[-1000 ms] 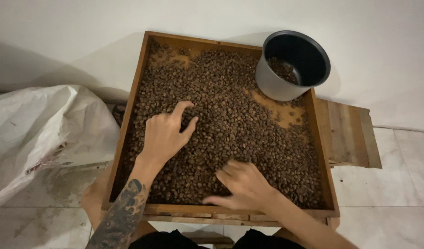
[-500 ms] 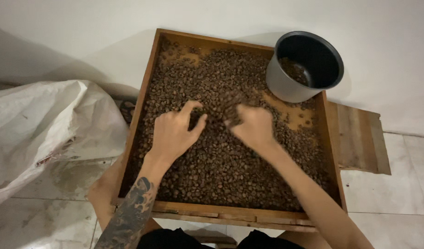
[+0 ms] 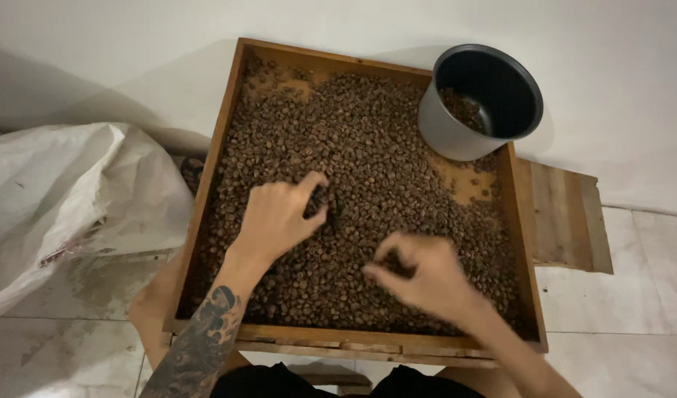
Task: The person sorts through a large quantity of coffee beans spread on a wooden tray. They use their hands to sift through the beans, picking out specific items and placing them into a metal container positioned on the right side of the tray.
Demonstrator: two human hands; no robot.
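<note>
Brown beans [image 3: 368, 162] spread thick across wooden tray [image 3: 213, 169], under both hands. Left hand [image 3: 279, 217] palm-down on beans mid-tray, fingers loosely curled, thumb + forefinger pinching a few beans. Right hand [image 3: 419, 276] nearer front rim, blurred; fingers bunched narrow over beans, can't tell if holding any. Grey pot [image 3: 456, 133] on tray's far corner beyond right hand, some beans inside. White sack [image 3: 66, 191] on floor outboard of left hand. Wood plank [image 3: 567, 214] outboard of right hand, past tray wall.
</note>
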